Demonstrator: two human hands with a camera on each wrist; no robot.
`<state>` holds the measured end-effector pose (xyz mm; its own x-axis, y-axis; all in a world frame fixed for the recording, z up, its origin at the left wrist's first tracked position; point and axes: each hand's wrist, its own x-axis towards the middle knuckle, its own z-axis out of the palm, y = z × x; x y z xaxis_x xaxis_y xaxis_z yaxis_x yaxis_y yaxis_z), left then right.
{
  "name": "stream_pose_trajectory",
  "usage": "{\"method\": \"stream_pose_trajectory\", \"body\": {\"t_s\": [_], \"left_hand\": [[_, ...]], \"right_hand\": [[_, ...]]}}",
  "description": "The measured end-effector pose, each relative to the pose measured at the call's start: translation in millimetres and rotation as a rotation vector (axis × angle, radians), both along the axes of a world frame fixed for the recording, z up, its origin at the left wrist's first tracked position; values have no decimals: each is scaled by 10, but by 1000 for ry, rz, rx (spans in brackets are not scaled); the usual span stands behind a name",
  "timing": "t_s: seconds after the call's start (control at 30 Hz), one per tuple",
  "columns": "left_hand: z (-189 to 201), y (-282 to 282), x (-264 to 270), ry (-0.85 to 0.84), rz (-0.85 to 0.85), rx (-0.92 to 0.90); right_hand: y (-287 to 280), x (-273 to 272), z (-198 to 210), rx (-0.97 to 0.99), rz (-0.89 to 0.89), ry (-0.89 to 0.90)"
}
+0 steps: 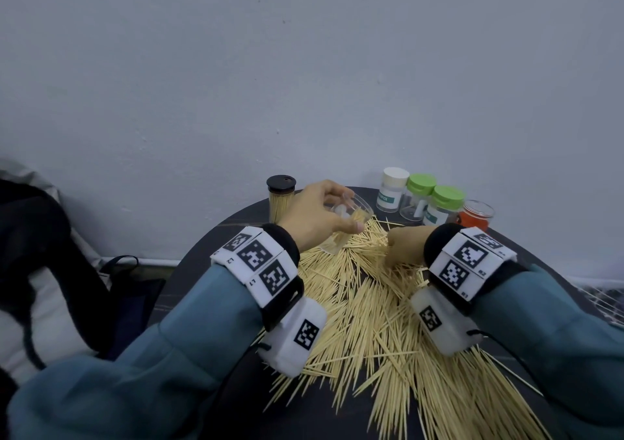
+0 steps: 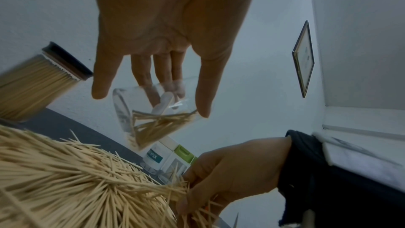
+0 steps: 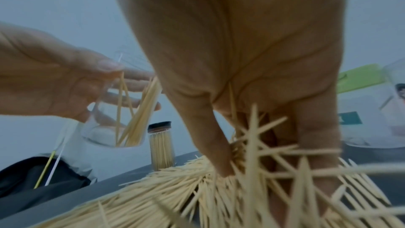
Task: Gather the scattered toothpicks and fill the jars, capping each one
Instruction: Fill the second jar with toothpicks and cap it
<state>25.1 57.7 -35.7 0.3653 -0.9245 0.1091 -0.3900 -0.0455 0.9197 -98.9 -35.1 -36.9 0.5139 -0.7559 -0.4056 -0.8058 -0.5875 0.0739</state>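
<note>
A big pile of toothpicks [image 1: 378,311] [image 2: 72,178] [image 3: 175,195] covers the round dark table [image 1: 209,257]. My left hand [image 1: 320,216] [image 2: 162,68] holds an uncapped clear jar [image 1: 344,220] [image 2: 151,115] [image 3: 118,113] tilted above the pile's far end, with a few toothpicks inside. My right hand [image 1: 401,247] [image 2: 221,178] [image 3: 258,145] is down in the pile just right of the jar, fingers curled around a bunch of toothpicks. A full jar with a black cap [image 1: 281,199] [image 2: 32,86] [image 3: 161,145] stands at the table's far left.
At the far right stand a white-capped jar [image 1: 391,189], two green-capped jars [image 1: 417,199] [image 1: 444,206] and an orange jar [image 1: 474,216]. A dark bag [image 1: 50,270] lies left of the table. A grey wall rises right behind the table.
</note>
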Motion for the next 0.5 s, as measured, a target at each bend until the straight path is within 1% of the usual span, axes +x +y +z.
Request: {"method": "stream_pose_trajectory", "body": {"t_s": [0.13, 0.2, 0.23, 0.33, 0.4, 0.5], "left_hand": [[2, 6, 2, 4, -3, -7], [1, 4, 1, 6, -5, -10], [-3, 2, 0, 6, -6, -10], [-12, -2, -5, -2, -13, -14], [-22, 0, -8, -4, -18, -17], [-37, 4, -6, -4, -18, -16]], "right_hand": [[-3, -73, 34, 57, -25, -64], [-13, -125, 22, 135, -58, -147], [-22, -150, -1, 223, -111, -240], [-30, -235, -66, 554, -319, -599], [-29, -306, -90, 648, -383, -727], [-18, -374, -101, 725, -394, -838]]}}
